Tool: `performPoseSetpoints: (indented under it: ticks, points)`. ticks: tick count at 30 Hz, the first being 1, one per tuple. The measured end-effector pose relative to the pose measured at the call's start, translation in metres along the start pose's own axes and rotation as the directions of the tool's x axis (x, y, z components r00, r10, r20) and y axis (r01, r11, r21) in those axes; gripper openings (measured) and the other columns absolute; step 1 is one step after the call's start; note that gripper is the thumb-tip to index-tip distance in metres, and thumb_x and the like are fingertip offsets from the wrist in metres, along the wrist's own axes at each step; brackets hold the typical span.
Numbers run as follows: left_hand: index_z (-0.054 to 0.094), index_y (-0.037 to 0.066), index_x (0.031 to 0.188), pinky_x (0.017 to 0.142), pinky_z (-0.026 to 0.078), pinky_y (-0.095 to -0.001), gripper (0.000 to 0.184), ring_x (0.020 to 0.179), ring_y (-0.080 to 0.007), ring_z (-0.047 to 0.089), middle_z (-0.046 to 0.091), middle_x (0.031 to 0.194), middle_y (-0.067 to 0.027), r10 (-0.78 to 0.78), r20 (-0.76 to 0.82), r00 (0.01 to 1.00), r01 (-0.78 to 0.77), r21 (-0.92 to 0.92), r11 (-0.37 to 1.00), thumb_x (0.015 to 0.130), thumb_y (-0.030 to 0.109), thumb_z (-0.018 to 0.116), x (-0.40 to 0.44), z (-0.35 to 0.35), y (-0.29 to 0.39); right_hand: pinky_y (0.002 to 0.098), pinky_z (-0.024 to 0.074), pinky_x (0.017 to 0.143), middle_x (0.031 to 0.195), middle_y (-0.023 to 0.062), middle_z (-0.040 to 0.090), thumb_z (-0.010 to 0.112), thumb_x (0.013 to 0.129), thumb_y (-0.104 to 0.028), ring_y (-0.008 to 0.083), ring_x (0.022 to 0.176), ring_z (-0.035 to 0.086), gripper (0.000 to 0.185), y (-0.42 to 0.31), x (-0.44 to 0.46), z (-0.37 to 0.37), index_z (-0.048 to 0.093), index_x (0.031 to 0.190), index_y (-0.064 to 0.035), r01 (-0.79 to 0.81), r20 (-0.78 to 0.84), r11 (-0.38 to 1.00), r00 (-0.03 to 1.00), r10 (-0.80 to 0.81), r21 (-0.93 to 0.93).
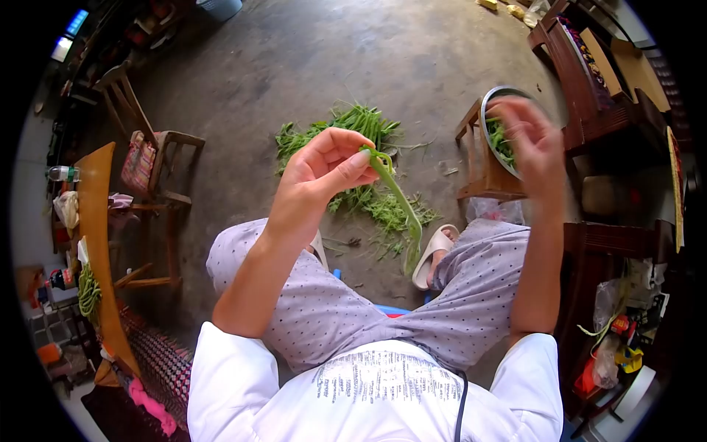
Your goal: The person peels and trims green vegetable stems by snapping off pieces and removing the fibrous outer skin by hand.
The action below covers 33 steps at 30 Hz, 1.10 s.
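My left hand (331,158) is closed in a pinch on the top end of a long green vegetable stalk (398,193). The stalk hangs down to the right, with a limp, leaf-like part at its lower end. Motion smears my right hand (526,132), raised over a metal basin (484,121); whether its fingers hold anything does not show. Cut green pieces (500,140) lie in the basin, which rests on a wooden stool (492,180). On the floor beyond my left hand spreads a pile of green stalks and leaves (364,125).
A wooden chair (171,140) with a cushion stands on the left, near a wooden table edge (96,199). Dark wooden furniture (589,88) lines the right side. My sandalled foot (440,254) is beside the leaf scraps. A blue bucket (221,7) stands far back.
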<state>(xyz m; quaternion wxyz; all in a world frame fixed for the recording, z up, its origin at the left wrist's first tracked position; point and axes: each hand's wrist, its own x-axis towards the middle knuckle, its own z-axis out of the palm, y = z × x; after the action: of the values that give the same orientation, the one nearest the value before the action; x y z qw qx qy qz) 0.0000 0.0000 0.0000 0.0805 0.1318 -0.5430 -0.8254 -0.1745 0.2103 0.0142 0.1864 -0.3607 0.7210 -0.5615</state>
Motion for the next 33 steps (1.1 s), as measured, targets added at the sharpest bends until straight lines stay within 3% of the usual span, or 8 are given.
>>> performPoseSetpoints:
  ticks: [5,7,9,11,14,16,19,33]
  points:
    - [0.060,0.002,0.108,0.087,0.053,-0.0299,0.020,0.092,-0.0143,0.065,0.067,0.101,-0.0083,0.067,-0.029,0.997,-0.066,0.019,0.998,0.092,0.013,0.065,0.003,0.003,-0.005,0.0319,0.0517,0.075,0.092,0.0115,0.069,0.067,0.088,-0.014,0.0188,0.086,0.067,0.021,-0.020,-0.022,0.069,0.065,0.101,0.0019,0.249,0.082,0.954,0.968,-0.238,-0.168]
    - [0.061,0.002,0.107,0.086,0.053,-0.0298,0.019,0.091,-0.0144,0.066,0.068,0.100,-0.0085,0.082,-0.047,0.995,-0.082,0.001,0.997,0.092,0.012,0.065,0.004,0.007,-0.006,0.0309,0.0523,0.075,0.093,0.0124,0.069,0.066,0.089,-0.013,0.0172,0.084,0.067,0.021,-0.014,-0.023,0.079,0.063,0.103,0.0029,0.207,0.072,0.976,0.977,-0.203,-0.069]
    - [0.061,0.002,0.106,0.086,0.053,-0.0297,0.017,0.091,-0.0144,0.066,0.069,0.099,-0.0087,0.095,-0.067,0.993,-0.097,-0.015,0.995,0.092,0.012,0.065,0.004,0.007,-0.007,0.0290,0.0530,0.075,0.094,0.0137,0.069,0.065,0.090,-0.011,0.0171,0.083,0.068,0.020,-0.011,-0.022,0.085,0.061,0.104,0.0032,-0.093,0.083,0.923,0.994,0.067,0.373]
    - [0.062,0.001,0.104,0.084,0.054,-0.0290,0.016,0.089,-0.0150,0.067,0.069,0.098,-0.0093,0.141,-0.071,0.987,-0.140,0.012,0.990,0.092,0.011,0.065,0.004,0.005,-0.009,0.0275,0.0533,0.074,0.092,0.0146,0.069,0.064,0.091,-0.011,0.0158,0.082,0.068,0.019,-0.014,-0.022,0.087,0.060,0.103,0.0039,-0.153,0.100,0.857,0.988,0.119,0.492]
    - [0.062,-0.001,0.103,0.081,0.055,-0.0285,0.016,0.088,-0.0148,0.067,0.069,0.096,-0.0097,0.157,-0.091,0.983,-0.155,0.027,0.987,0.093,0.011,0.065,0.003,0.006,-0.008,0.0288,0.0536,0.074,0.088,0.0116,0.069,0.066,0.089,-0.009,0.0154,0.082,0.068,0.018,-0.024,-0.020,0.089,0.060,0.101,0.0024,-0.104,0.013,0.950,0.994,0.105,0.294]
    - [0.062,-0.002,0.103,0.080,0.056,-0.0283,0.016,0.087,-0.0148,0.067,0.069,0.096,-0.0105,0.165,-0.093,0.982,-0.162,0.038,0.986,0.093,0.010,0.064,0.003,0.006,-0.009,0.0305,0.0531,0.070,0.083,0.0102,0.068,0.069,0.085,-0.007,0.0184,0.078,0.068,0.016,-0.013,-0.016,0.095,0.064,0.098,-0.0002,0.216,-0.166,0.975,0.965,-0.205,0.052]
    - [0.062,-0.003,0.101,0.078,0.057,-0.0277,0.016,0.085,-0.0149,0.068,0.069,0.095,-0.0117,0.179,-0.105,0.978,-0.171,0.077,0.982,0.093,0.010,0.064,0.001,0.009,-0.009,0.0334,0.0517,0.065,0.080,0.0099,0.067,0.071,0.081,-0.006,0.0232,0.074,0.067,0.012,-0.018,-0.014,0.091,0.068,0.092,-0.0023,0.255,-0.187,0.952,0.940,-0.285,-0.168]
    - [0.062,-0.005,0.099,0.078,0.058,-0.0272,0.012,0.084,-0.0153,0.069,0.069,0.091,-0.0119,0.290,-0.142,0.946,-0.244,0.276,0.930,0.093,0.006,0.062,-0.004,0.013,-0.009,0.0365,0.0508,0.061,0.079,0.0103,0.066,0.068,0.083,-0.008,0.0275,0.069,0.065,0.006,-0.020,-0.012,0.095,0.068,0.087,-0.0036,0.304,-0.153,0.899,0.919,-0.364,-0.315]
